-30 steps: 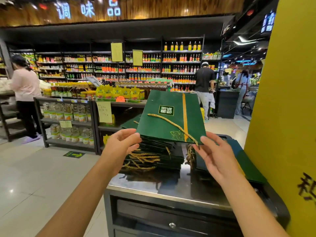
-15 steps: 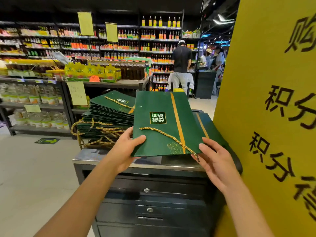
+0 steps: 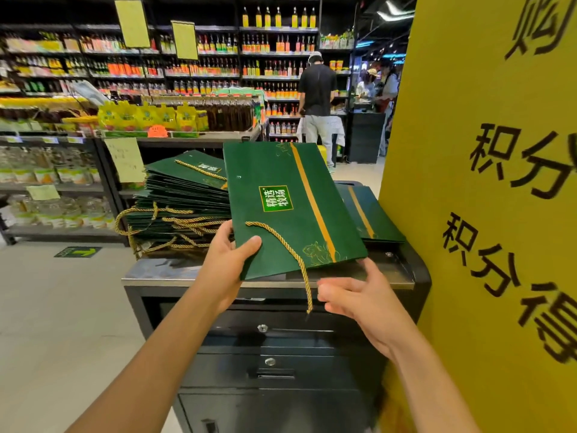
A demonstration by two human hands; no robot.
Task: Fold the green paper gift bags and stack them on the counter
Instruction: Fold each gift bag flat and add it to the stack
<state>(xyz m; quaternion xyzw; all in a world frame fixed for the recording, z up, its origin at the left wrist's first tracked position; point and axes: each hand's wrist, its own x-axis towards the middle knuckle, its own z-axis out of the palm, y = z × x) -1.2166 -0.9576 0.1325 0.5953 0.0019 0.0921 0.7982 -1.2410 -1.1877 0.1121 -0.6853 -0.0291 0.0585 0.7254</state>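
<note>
A flat green paper gift bag (image 3: 290, 207) with a gold stripe and a gold rope handle is tilted above the counter (image 3: 187, 273). My left hand (image 3: 229, 260) pinches its near left corner, thumb on top. My right hand (image 3: 359, 295) is just below the bag's near right corner, fingers relaxed; one fingertip touches the edge, and the rope handle hangs beside it. A tall stack of folded green bags (image 3: 184, 198) sits on the counter's left. Another flat green bag (image 3: 368, 214) lies at the right, partly hidden by the held one.
A big yellow pillar with black characters (image 3: 484, 182) stands close on the right. The counter is a dark cabinet with locked drawers (image 3: 265, 345). Store shelves (image 3: 62, 170) stand behind on the left. A person in a black shirt (image 3: 317, 101) is far back in the aisle.
The bag has tilted up more steeply and come closer. My right hand has let go of its near right corner and dropped below the edge. The rope handle now hangs down over the counter front.
</note>
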